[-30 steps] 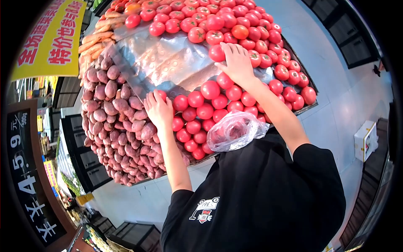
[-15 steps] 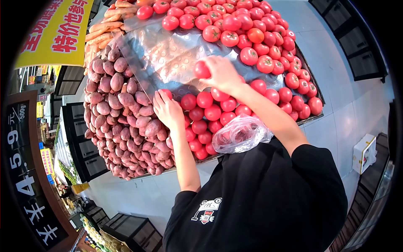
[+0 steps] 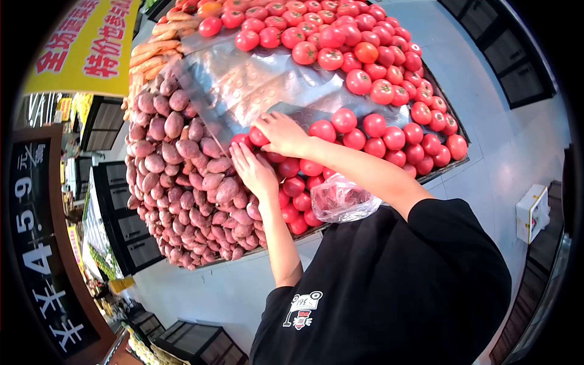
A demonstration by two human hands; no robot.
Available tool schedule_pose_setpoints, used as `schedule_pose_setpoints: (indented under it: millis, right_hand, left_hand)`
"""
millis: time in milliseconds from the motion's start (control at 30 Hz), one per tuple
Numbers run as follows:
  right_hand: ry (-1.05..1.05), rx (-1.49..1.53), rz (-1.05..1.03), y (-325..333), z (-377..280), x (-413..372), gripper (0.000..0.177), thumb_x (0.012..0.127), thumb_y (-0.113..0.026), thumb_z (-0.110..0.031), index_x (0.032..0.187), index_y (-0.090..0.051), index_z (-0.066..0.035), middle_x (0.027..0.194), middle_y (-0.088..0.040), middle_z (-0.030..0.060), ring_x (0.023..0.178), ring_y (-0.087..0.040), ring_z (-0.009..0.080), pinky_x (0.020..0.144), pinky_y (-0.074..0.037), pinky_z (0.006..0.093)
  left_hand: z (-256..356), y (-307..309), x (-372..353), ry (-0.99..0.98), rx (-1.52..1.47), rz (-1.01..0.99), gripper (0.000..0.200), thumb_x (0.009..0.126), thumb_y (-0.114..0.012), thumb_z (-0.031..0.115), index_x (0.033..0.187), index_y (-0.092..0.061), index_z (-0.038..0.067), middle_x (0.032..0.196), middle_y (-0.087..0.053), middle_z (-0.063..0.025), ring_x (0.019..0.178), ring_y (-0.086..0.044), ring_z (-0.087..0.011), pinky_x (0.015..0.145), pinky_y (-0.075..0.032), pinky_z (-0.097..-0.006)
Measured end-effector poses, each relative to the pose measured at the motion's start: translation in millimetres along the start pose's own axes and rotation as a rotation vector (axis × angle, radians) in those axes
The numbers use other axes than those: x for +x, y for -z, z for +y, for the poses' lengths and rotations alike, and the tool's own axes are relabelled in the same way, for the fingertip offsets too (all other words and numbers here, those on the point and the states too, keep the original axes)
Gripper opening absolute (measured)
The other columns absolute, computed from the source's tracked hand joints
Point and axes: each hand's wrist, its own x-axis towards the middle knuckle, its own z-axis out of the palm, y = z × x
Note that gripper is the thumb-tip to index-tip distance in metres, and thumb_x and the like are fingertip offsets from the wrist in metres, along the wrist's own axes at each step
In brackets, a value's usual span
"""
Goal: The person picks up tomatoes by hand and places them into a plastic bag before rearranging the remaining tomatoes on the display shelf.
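Note:
My right hand (image 3: 283, 135) curls its fingers over a red tomato (image 3: 258, 137) at the left end of the tomato row. Just below it lies my left hand (image 3: 254, 172), fingers stretched out and their tips against another tomato (image 3: 241, 141), beside the sweet potatoes. More tomatoes (image 3: 294, 185) are piled under and in front of my wrists. A crumpled clear plastic bag (image 3: 344, 201) sits on the near tomatoes, close to my body and partly under my right forearm.
Purple-red sweet potatoes (image 3: 182, 201) heap up on the left, carrots (image 3: 152, 52) at the far left. A dimpled plastic sheet (image 3: 243, 79) shows mid-stand. Tomatoes (image 3: 331, 36) fill the far side. A price board (image 3: 45, 243), yellow sign (image 3: 85, 42) and white box (image 3: 531, 213) stand around.
My right hand has moved left and down with a tomato, from above the plastic sheet to beside my left hand. My left hand stays near the sweet potato edge. The view has shifted slightly.

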Motion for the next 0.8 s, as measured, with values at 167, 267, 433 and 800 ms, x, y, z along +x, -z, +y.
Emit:
schedule_pose_setpoints:
  millis: [167, 267, 433, 800]
  right_hand:
    - [0.064, 0.0, 0.01, 3.0, 2.8, -5.6, 0.059, 0.089, -0.076, -0.013, 0.146, -0.06, -0.008, 0.136, -0.068, 0.0189, 0.129, -0.064, 0.0417, 0.109, -0.053, 0.0524]
    - [0.003, 0.029, 0.02, 10.0, 1.2, -14.5, 0.06, 0.09, -0.073, -0.014, 0.149, -0.059, -0.01, 0.146, -0.062, 0.0184, 0.138, -0.057, 0.0414, 0.118, -0.046, 0.0526]
    - [-0.095, -0.033, 0.276, 74.3, 14.9, -50.5, 0.054, 0.095, -0.078, -0.024, 0.145, -0.063, -0.01, 0.149, -0.06, 0.0159, 0.141, -0.054, 0.0394, 0.122, -0.043, 0.0538]
    - [-0.306, -0.563, 0.533, 143.4, 141.3, -98.1, 0.065, 0.083, -0.091, -0.037, 0.14, -0.065, -0.016, 0.135, -0.064, 0.0088, 0.126, -0.063, 0.0331, 0.102, -0.055, 0.0475]
  left_hand:
    - [20.6, -2.4, 16.3, -0.042, -0.208, 0.08, 0.047, 0.11, -0.057, 0.009, 0.155, -0.054, -0.005, 0.165, -0.05, -0.0273, 0.155, -0.045, -0.0466, 0.129, -0.037, -0.0557]
    - [30.0, -10.0, 26.6, -0.047, -0.312, 0.041, 0.048, 0.114, -0.054, 0.02, 0.156, -0.054, -0.004, 0.165, -0.05, -0.0282, 0.155, -0.044, -0.0471, 0.13, -0.035, -0.056]
    - [30.3, -26.3, 29.4, -0.106, -0.256, -0.045, 0.05, 0.113, -0.059, 0.022, 0.155, -0.054, -0.004, 0.166, -0.049, -0.0268, 0.157, -0.04, -0.0487, 0.13, -0.034, -0.0589]
    - [40.8, -41.6, 23.4, -0.153, 0.015, 0.061, 0.061, 0.108, -0.067, 0.027, 0.161, -0.05, 0.0, 0.169, -0.043, -0.0276, 0.158, -0.039, -0.0476, 0.131, -0.03, -0.0612]
